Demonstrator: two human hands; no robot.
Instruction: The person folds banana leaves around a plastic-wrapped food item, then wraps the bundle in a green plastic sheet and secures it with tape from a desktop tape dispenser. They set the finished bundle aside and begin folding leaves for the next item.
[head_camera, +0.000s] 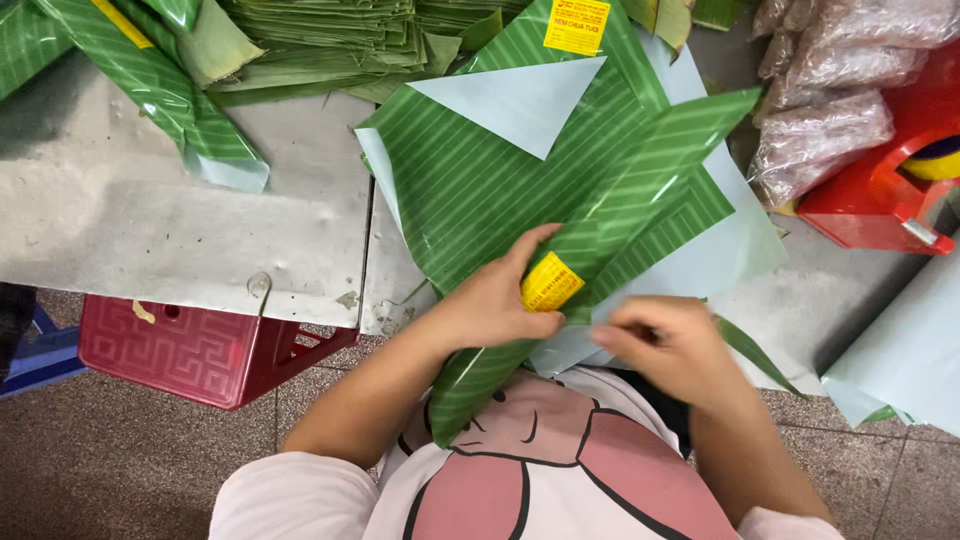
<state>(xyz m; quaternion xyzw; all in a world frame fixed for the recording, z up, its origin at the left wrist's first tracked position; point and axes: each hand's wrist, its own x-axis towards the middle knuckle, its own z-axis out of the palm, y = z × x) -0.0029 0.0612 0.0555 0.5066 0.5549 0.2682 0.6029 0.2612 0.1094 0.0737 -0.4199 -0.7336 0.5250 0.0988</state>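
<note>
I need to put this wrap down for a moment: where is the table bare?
The grey metal tabletop is bare at left, between the rolled green striped sheet and the red plastic crate. Crowded: the spread green striped sheets at centre, the pink-filled plastic bags at right.

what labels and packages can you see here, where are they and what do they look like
Yellow label: rectangular, red print, top centre on green striped sheet.
Yellow label: curled on the wrapped roll, under the left hand.
Clear bags: pinkish contents, top right beside a red holder.
</note>
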